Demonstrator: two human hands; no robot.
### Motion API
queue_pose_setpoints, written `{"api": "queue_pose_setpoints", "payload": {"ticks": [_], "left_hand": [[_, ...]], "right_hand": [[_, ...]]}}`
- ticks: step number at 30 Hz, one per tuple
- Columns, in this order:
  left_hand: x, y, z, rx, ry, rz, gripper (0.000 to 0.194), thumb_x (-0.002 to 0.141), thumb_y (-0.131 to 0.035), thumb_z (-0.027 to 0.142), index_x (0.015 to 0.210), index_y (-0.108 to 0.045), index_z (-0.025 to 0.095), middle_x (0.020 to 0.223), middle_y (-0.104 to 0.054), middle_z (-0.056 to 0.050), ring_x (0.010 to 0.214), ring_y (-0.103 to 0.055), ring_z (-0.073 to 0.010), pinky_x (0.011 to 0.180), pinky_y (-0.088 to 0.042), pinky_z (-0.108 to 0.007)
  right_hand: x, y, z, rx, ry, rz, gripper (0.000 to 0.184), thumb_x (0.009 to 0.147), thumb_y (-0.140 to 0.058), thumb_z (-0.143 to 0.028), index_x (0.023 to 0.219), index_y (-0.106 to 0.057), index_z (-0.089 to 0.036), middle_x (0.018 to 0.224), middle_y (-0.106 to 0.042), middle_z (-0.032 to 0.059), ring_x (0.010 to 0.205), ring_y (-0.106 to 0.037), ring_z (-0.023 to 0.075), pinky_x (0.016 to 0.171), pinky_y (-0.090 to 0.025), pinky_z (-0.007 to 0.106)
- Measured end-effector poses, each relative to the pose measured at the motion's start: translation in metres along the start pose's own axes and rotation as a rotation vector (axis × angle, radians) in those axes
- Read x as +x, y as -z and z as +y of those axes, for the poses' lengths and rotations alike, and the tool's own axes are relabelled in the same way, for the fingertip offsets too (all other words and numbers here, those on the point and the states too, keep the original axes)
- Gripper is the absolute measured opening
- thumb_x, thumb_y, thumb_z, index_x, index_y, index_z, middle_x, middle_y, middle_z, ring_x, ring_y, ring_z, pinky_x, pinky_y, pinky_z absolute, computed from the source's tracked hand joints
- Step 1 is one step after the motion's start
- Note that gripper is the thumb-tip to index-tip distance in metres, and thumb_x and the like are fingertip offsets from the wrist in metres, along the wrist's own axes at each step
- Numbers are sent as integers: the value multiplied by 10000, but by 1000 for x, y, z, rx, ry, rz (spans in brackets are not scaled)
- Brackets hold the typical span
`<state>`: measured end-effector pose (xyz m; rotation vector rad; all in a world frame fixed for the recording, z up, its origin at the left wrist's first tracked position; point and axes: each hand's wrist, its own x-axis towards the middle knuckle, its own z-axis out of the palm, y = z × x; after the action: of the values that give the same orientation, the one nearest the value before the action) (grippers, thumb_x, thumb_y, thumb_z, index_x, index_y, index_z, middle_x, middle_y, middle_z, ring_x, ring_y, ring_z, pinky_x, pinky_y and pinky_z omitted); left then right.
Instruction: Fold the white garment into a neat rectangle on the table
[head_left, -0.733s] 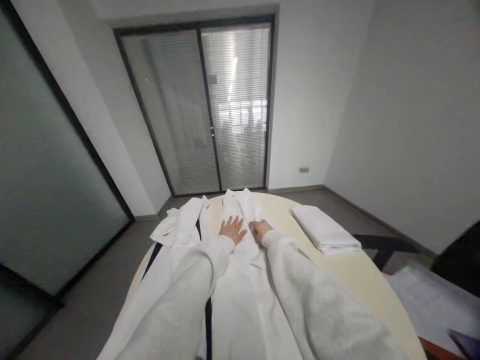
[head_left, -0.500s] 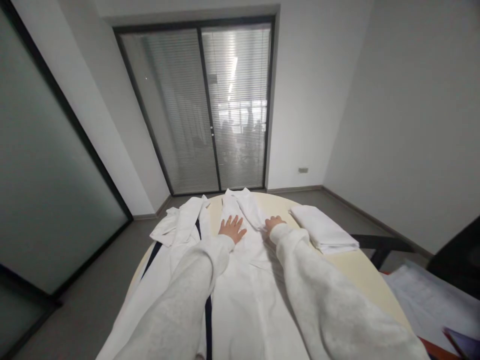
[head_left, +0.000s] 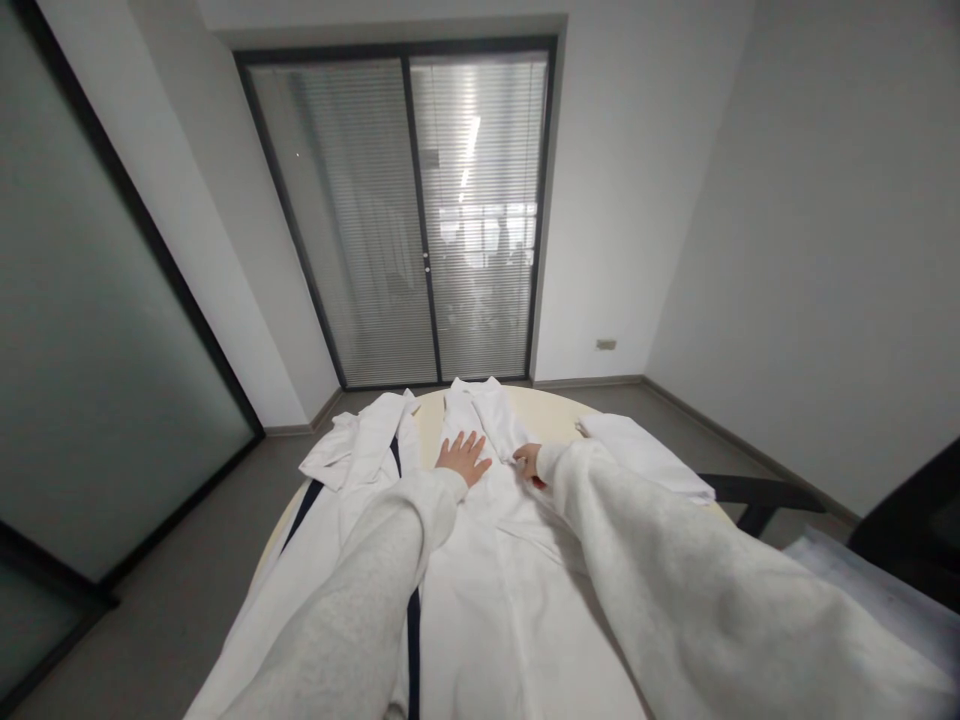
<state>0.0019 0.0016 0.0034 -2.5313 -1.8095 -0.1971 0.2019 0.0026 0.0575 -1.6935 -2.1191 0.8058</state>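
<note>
A white garment (head_left: 487,560) lies spread lengthwise down the middle of a round cream table (head_left: 559,415). My left hand (head_left: 463,456) rests flat on its upper part, fingers spread. My right hand (head_left: 528,462) is just to the right, fingers curled in a pinch on the garment's right edge; the sleeve hides most of it. Another white garment (head_left: 352,455) with a dark stripe lies along the table's left side.
A folded white cloth (head_left: 652,455) sits at the table's right, partly behind my right sleeve. A dark chair (head_left: 911,525) stands at the right. Sliding glass doors (head_left: 420,220) with blinds face me across grey floor; a glass partition (head_left: 82,350) runs along the left.
My right hand went out to the garment's right edge, then came back inward with fingers curled on the fabric. My right sleeve now covers more of the table. The left hand stayed put.
</note>
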Motion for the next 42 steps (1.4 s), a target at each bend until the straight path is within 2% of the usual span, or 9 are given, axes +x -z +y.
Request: {"api": "queue_pose_setpoints", "payload": {"ticks": [3,7,15,20,26,29,33,38,42], "left_hand": [[1,1,-2,2,-23,-21,623,830,-163,600,1378,-184,306,1454,-138,31,1327,-80,-242,1029,-121,-523],[1,1,-4,1,-32,-48,617,830,-175,599,1378,-173,314,1456,-128,39,1330,-63,-235,1035,-119,-507],[-3,22,-1,24,-109,-141,602,823,-201,615,1351,-218,326,1446,-179,12,1307,-143,-255,1003,-191,-493],[-11,46,8,73,-137,-142,641,728,-331,702,1261,-354,347,1307,-381,-45,1138,-361,-304,870,-331,-493],[-18,57,16,-51,-273,-81,478,764,-363,651,1004,-548,281,1008,-504,-36,964,-470,-215,834,-378,-344],[-21,52,22,-146,-277,-89,366,828,-350,539,913,-559,252,934,-526,-10,834,-527,-153,749,-399,-264],[-26,46,29,-177,-298,-109,263,795,-438,477,862,-551,249,879,-563,17,752,-549,-135,647,-392,-229],[-19,42,28,-242,-280,-127,298,772,-459,508,740,-563,230,767,-606,25,716,-571,-138,589,-382,-215],[-2,38,26,-428,65,-148,495,834,-258,591,777,-557,201,648,-617,7,525,-562,-121,517,-396,-225]], "right_hand": [[1,-5,-2,109,-81,-188,468,605,-658,-105,1062,-574,-51,352,-457,-55,364,-455,114,414,-370,212],[-10,-17,2,255,-129,-241,613,719,-557,-134,1291,-362,-36,331,-416,-81,323,-419,101,361,-348,188],[-36,-44,-5,397,-146,-164,697,722,-496,-81,1356,-212,-25,336,-408,-98,302,-394,81,325,-320,154],[-55,-45,-2,334,-146,-277,768,721,-515,-136,1370,-112,-51,357,-445,-99,296,-419,94,330,-343,163],[-64,3,-10,32,-63,-714,492,729,-564,-439,1038,-576,-56,441,-553,11,332,-441,108,370,-358,214],[-45,22,-18,-131,26,-423,378,791,-481,-436,851,-670,-115,532,-606,51,453,-528,129,506,-432,243],[-14,10,-10,-299,190,68,397,771,-522,-277,1147,-564,-157,1088,-590,122,1017,-520,216,891,-369,325],[-3,-32,20,-494,417,171,544,816,-424,-427,1296,-415,-173,1369,-341,105,1272,-239,253,1011,-222,394],[-11,-48,24,-504,357,162,622,841,-296,-526,1356,-306,-178,1404,-270,111,1293,-179,267,1008,-186,415]]}}
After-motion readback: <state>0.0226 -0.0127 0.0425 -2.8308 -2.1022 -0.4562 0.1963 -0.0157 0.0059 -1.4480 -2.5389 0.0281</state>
